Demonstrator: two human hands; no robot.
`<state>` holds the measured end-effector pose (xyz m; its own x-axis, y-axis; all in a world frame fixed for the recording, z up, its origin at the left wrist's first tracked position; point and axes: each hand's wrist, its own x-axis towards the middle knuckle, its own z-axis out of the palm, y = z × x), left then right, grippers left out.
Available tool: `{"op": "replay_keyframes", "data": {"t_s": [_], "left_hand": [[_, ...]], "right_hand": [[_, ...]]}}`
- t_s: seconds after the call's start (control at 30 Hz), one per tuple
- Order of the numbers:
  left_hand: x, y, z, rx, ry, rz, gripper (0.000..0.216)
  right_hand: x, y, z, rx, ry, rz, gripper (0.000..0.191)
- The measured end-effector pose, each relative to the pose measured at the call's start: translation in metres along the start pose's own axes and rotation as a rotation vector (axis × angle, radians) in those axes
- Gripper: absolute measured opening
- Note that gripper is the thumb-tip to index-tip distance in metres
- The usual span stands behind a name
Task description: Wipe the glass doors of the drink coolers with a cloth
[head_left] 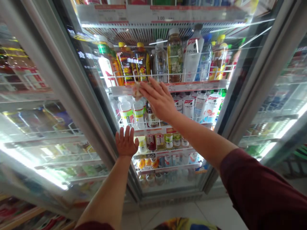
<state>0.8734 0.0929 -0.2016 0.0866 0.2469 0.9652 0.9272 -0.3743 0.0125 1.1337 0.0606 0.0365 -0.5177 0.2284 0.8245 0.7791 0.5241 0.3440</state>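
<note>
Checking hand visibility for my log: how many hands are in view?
2: the left hand, fingers spread, at the glass cooler door; the right hand, higher up, with a crumpled cloth.

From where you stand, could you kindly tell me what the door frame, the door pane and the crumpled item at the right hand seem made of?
Door frame: probably satin metal, given its grey, soft sheen.
Door pane: likely glossy glass, being see-through with bright reflections.
Crumpled item at the right hand: perhaps matte cloth, judging by its folds; blur leaves this open.
</note>
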Motion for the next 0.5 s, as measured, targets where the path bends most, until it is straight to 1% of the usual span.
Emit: {"op": "replay_keyframes", "data": {"t_s": [0.07,0.1,0.13,0.17,0.23,0.3,0.33,0.37,0.47,0.5], "left_hand": [[0.000,0.000,0.000,-0.013,-0.002,0.004,0.063],[0.000,0.000,0.000,-0.017,-0.003,0.004,0.063],[0.000,-0.001,0.000,-0.017,-0.002,0.003,0.063],[0.000,-0.001,0.000,-0.015,0.000,0.001,0.063],[0.000,0.000,0.001,-0.008,0.011,0.012,0.062],[0.001,0.000,0.001,-0.009,0.022,0.037,0.061],[0.001,0.001,0.001,-0.014,0.021,0.042,0.061],[0.001,0.001,0.001,-0.021,0.015,0.037,0.061],[0.002,0.000,0.001,-0.052,-0.013,-0.007,0.061],[0.002,0.000,0.000,-0.066,-0.021,-0.017,0.060]], "right_hand": [[0.018,0.002,-0.003,-0.008,0.054,0.115,0.067],[0.020,0.000,-0.002,-0.010,0.044,0.132,0.068],[0.018,-0.004,-0.001,-0.009,0.009,0.111,0.069],[0.013,-0.009,0.001,-0.008,-0.039,0.058,0.070],[-0.001,-0.016,0.003,-0.005,-0.145,-0.091,0.069],[-0.007,-0.014,0.000,-0.007,-0.196,-0.184,0.068],[-0.006,-0.009,-0.002,-0.011,-0.181,-0.179,0.068],[-0.001,-0.002,-0.005,-0.012,-0.135,-0.142,0.067],[0.019,0.019,-0.015,0.006,0.086,0.058,0.062],[0.023,0.022,-0.017,0.012,0.132,0.114,0.062]]}}
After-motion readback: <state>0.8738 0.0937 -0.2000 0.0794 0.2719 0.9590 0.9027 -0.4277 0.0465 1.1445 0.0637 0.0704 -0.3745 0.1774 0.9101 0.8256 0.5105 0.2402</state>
